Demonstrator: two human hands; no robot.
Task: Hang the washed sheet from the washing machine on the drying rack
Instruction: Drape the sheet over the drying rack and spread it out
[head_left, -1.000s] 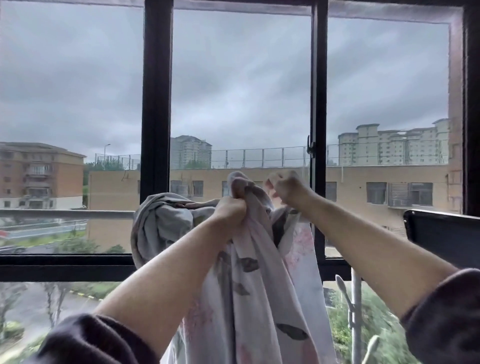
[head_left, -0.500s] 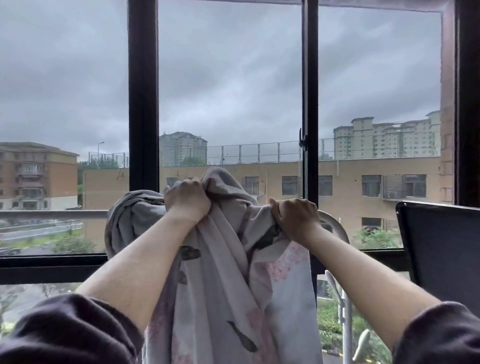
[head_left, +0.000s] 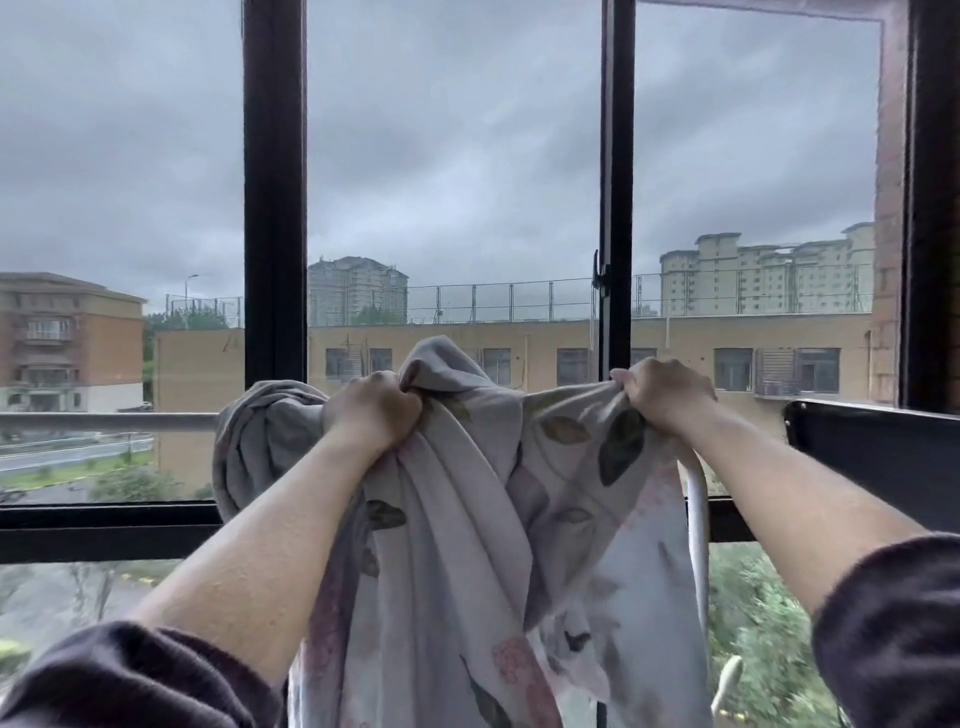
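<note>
The washed sheet (head_left: 467, 519), pale lilac with dark leaves and pink flowers, hangs bunched in front of the window. My left hand (head_left: 371, 410) grips a fold of it near the top middle. My right hand (head_left: 662, 395) grips the sheet's upper edge further right, so the cloth is stretched between both hands. A white curved rail of the drying rack (head_left: 697, 525) shows just below my right hand, with the sheet draped over it. The rest of the rack is hidden behind the cloth.
Black window frames (head_left: 274, 208) stand close ahead, with a grey handrail (head_left: 104, 421) at the left. A dark flat panel (head_left: 878, 457) juts in at the right, near my right forearm.
My hands have moved apart: the right one has pulled its edge of the sheet to the right, spreading the cloth wider. The left hand holds its fold near the same spot.
</note>
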